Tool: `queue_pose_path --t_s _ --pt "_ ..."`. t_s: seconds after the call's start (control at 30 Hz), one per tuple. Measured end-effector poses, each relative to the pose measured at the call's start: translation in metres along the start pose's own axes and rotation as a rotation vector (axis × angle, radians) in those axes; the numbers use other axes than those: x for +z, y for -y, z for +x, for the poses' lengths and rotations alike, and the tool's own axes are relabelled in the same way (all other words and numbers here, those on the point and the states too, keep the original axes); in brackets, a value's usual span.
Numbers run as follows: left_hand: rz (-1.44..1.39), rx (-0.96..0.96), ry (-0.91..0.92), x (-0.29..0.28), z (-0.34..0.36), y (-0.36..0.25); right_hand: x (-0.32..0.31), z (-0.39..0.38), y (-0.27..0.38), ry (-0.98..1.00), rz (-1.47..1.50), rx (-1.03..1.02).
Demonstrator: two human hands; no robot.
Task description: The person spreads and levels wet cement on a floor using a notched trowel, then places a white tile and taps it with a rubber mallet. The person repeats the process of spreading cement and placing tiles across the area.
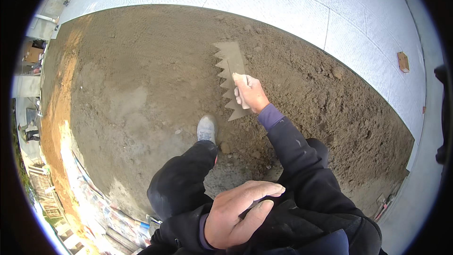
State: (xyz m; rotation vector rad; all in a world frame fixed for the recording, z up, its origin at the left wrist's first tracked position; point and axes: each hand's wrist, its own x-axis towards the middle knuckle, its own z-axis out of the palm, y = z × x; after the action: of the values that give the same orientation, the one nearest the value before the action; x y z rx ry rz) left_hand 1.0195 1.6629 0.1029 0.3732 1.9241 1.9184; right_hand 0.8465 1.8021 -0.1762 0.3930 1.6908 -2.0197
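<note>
My right hand (250,93) is wrapped round the handle of a notched trowel (230,59). Large saw-like teeth line the blade's left edge, and its flat face is coated with grey-brown dust. The blade lies on or just above a bed of damp sandy mortar (141,56); I cannot tell whether it touches. Close to my body, my left hand (238,215) hangs over my lap with nothing in it, its fingers stretched out and the thumb apart.
Pale textured slabs (283,14) border the bed along the far and right sides. A small wooden block (403,62) sits on them. My shoe (206,129) stands on the mortar. Plastic sheeting (111,217) and pipes lie at lower left. Another person (31,133) is at the far left.
</note>
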Motion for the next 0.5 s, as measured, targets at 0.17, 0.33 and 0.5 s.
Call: queue_pose_path --t_s 0.17,0.33,0.5 --pt "-0.211 -0.01 -0.09 0.026 -0.032 0.001 -0.048 -0.018 0.003 0.061 -1.248 -0.514" --pt "-0.308 -0.058 -0.117 0.045 -0.056 0.016 -0.095 0.033 0.025 0.057 -1.648 -0.614" --pt "-0.37 -0.065 -0.165 0.054 -0.063 0.022 -0.089 0.102 0.057 -0.151 -1.593 -0.55"
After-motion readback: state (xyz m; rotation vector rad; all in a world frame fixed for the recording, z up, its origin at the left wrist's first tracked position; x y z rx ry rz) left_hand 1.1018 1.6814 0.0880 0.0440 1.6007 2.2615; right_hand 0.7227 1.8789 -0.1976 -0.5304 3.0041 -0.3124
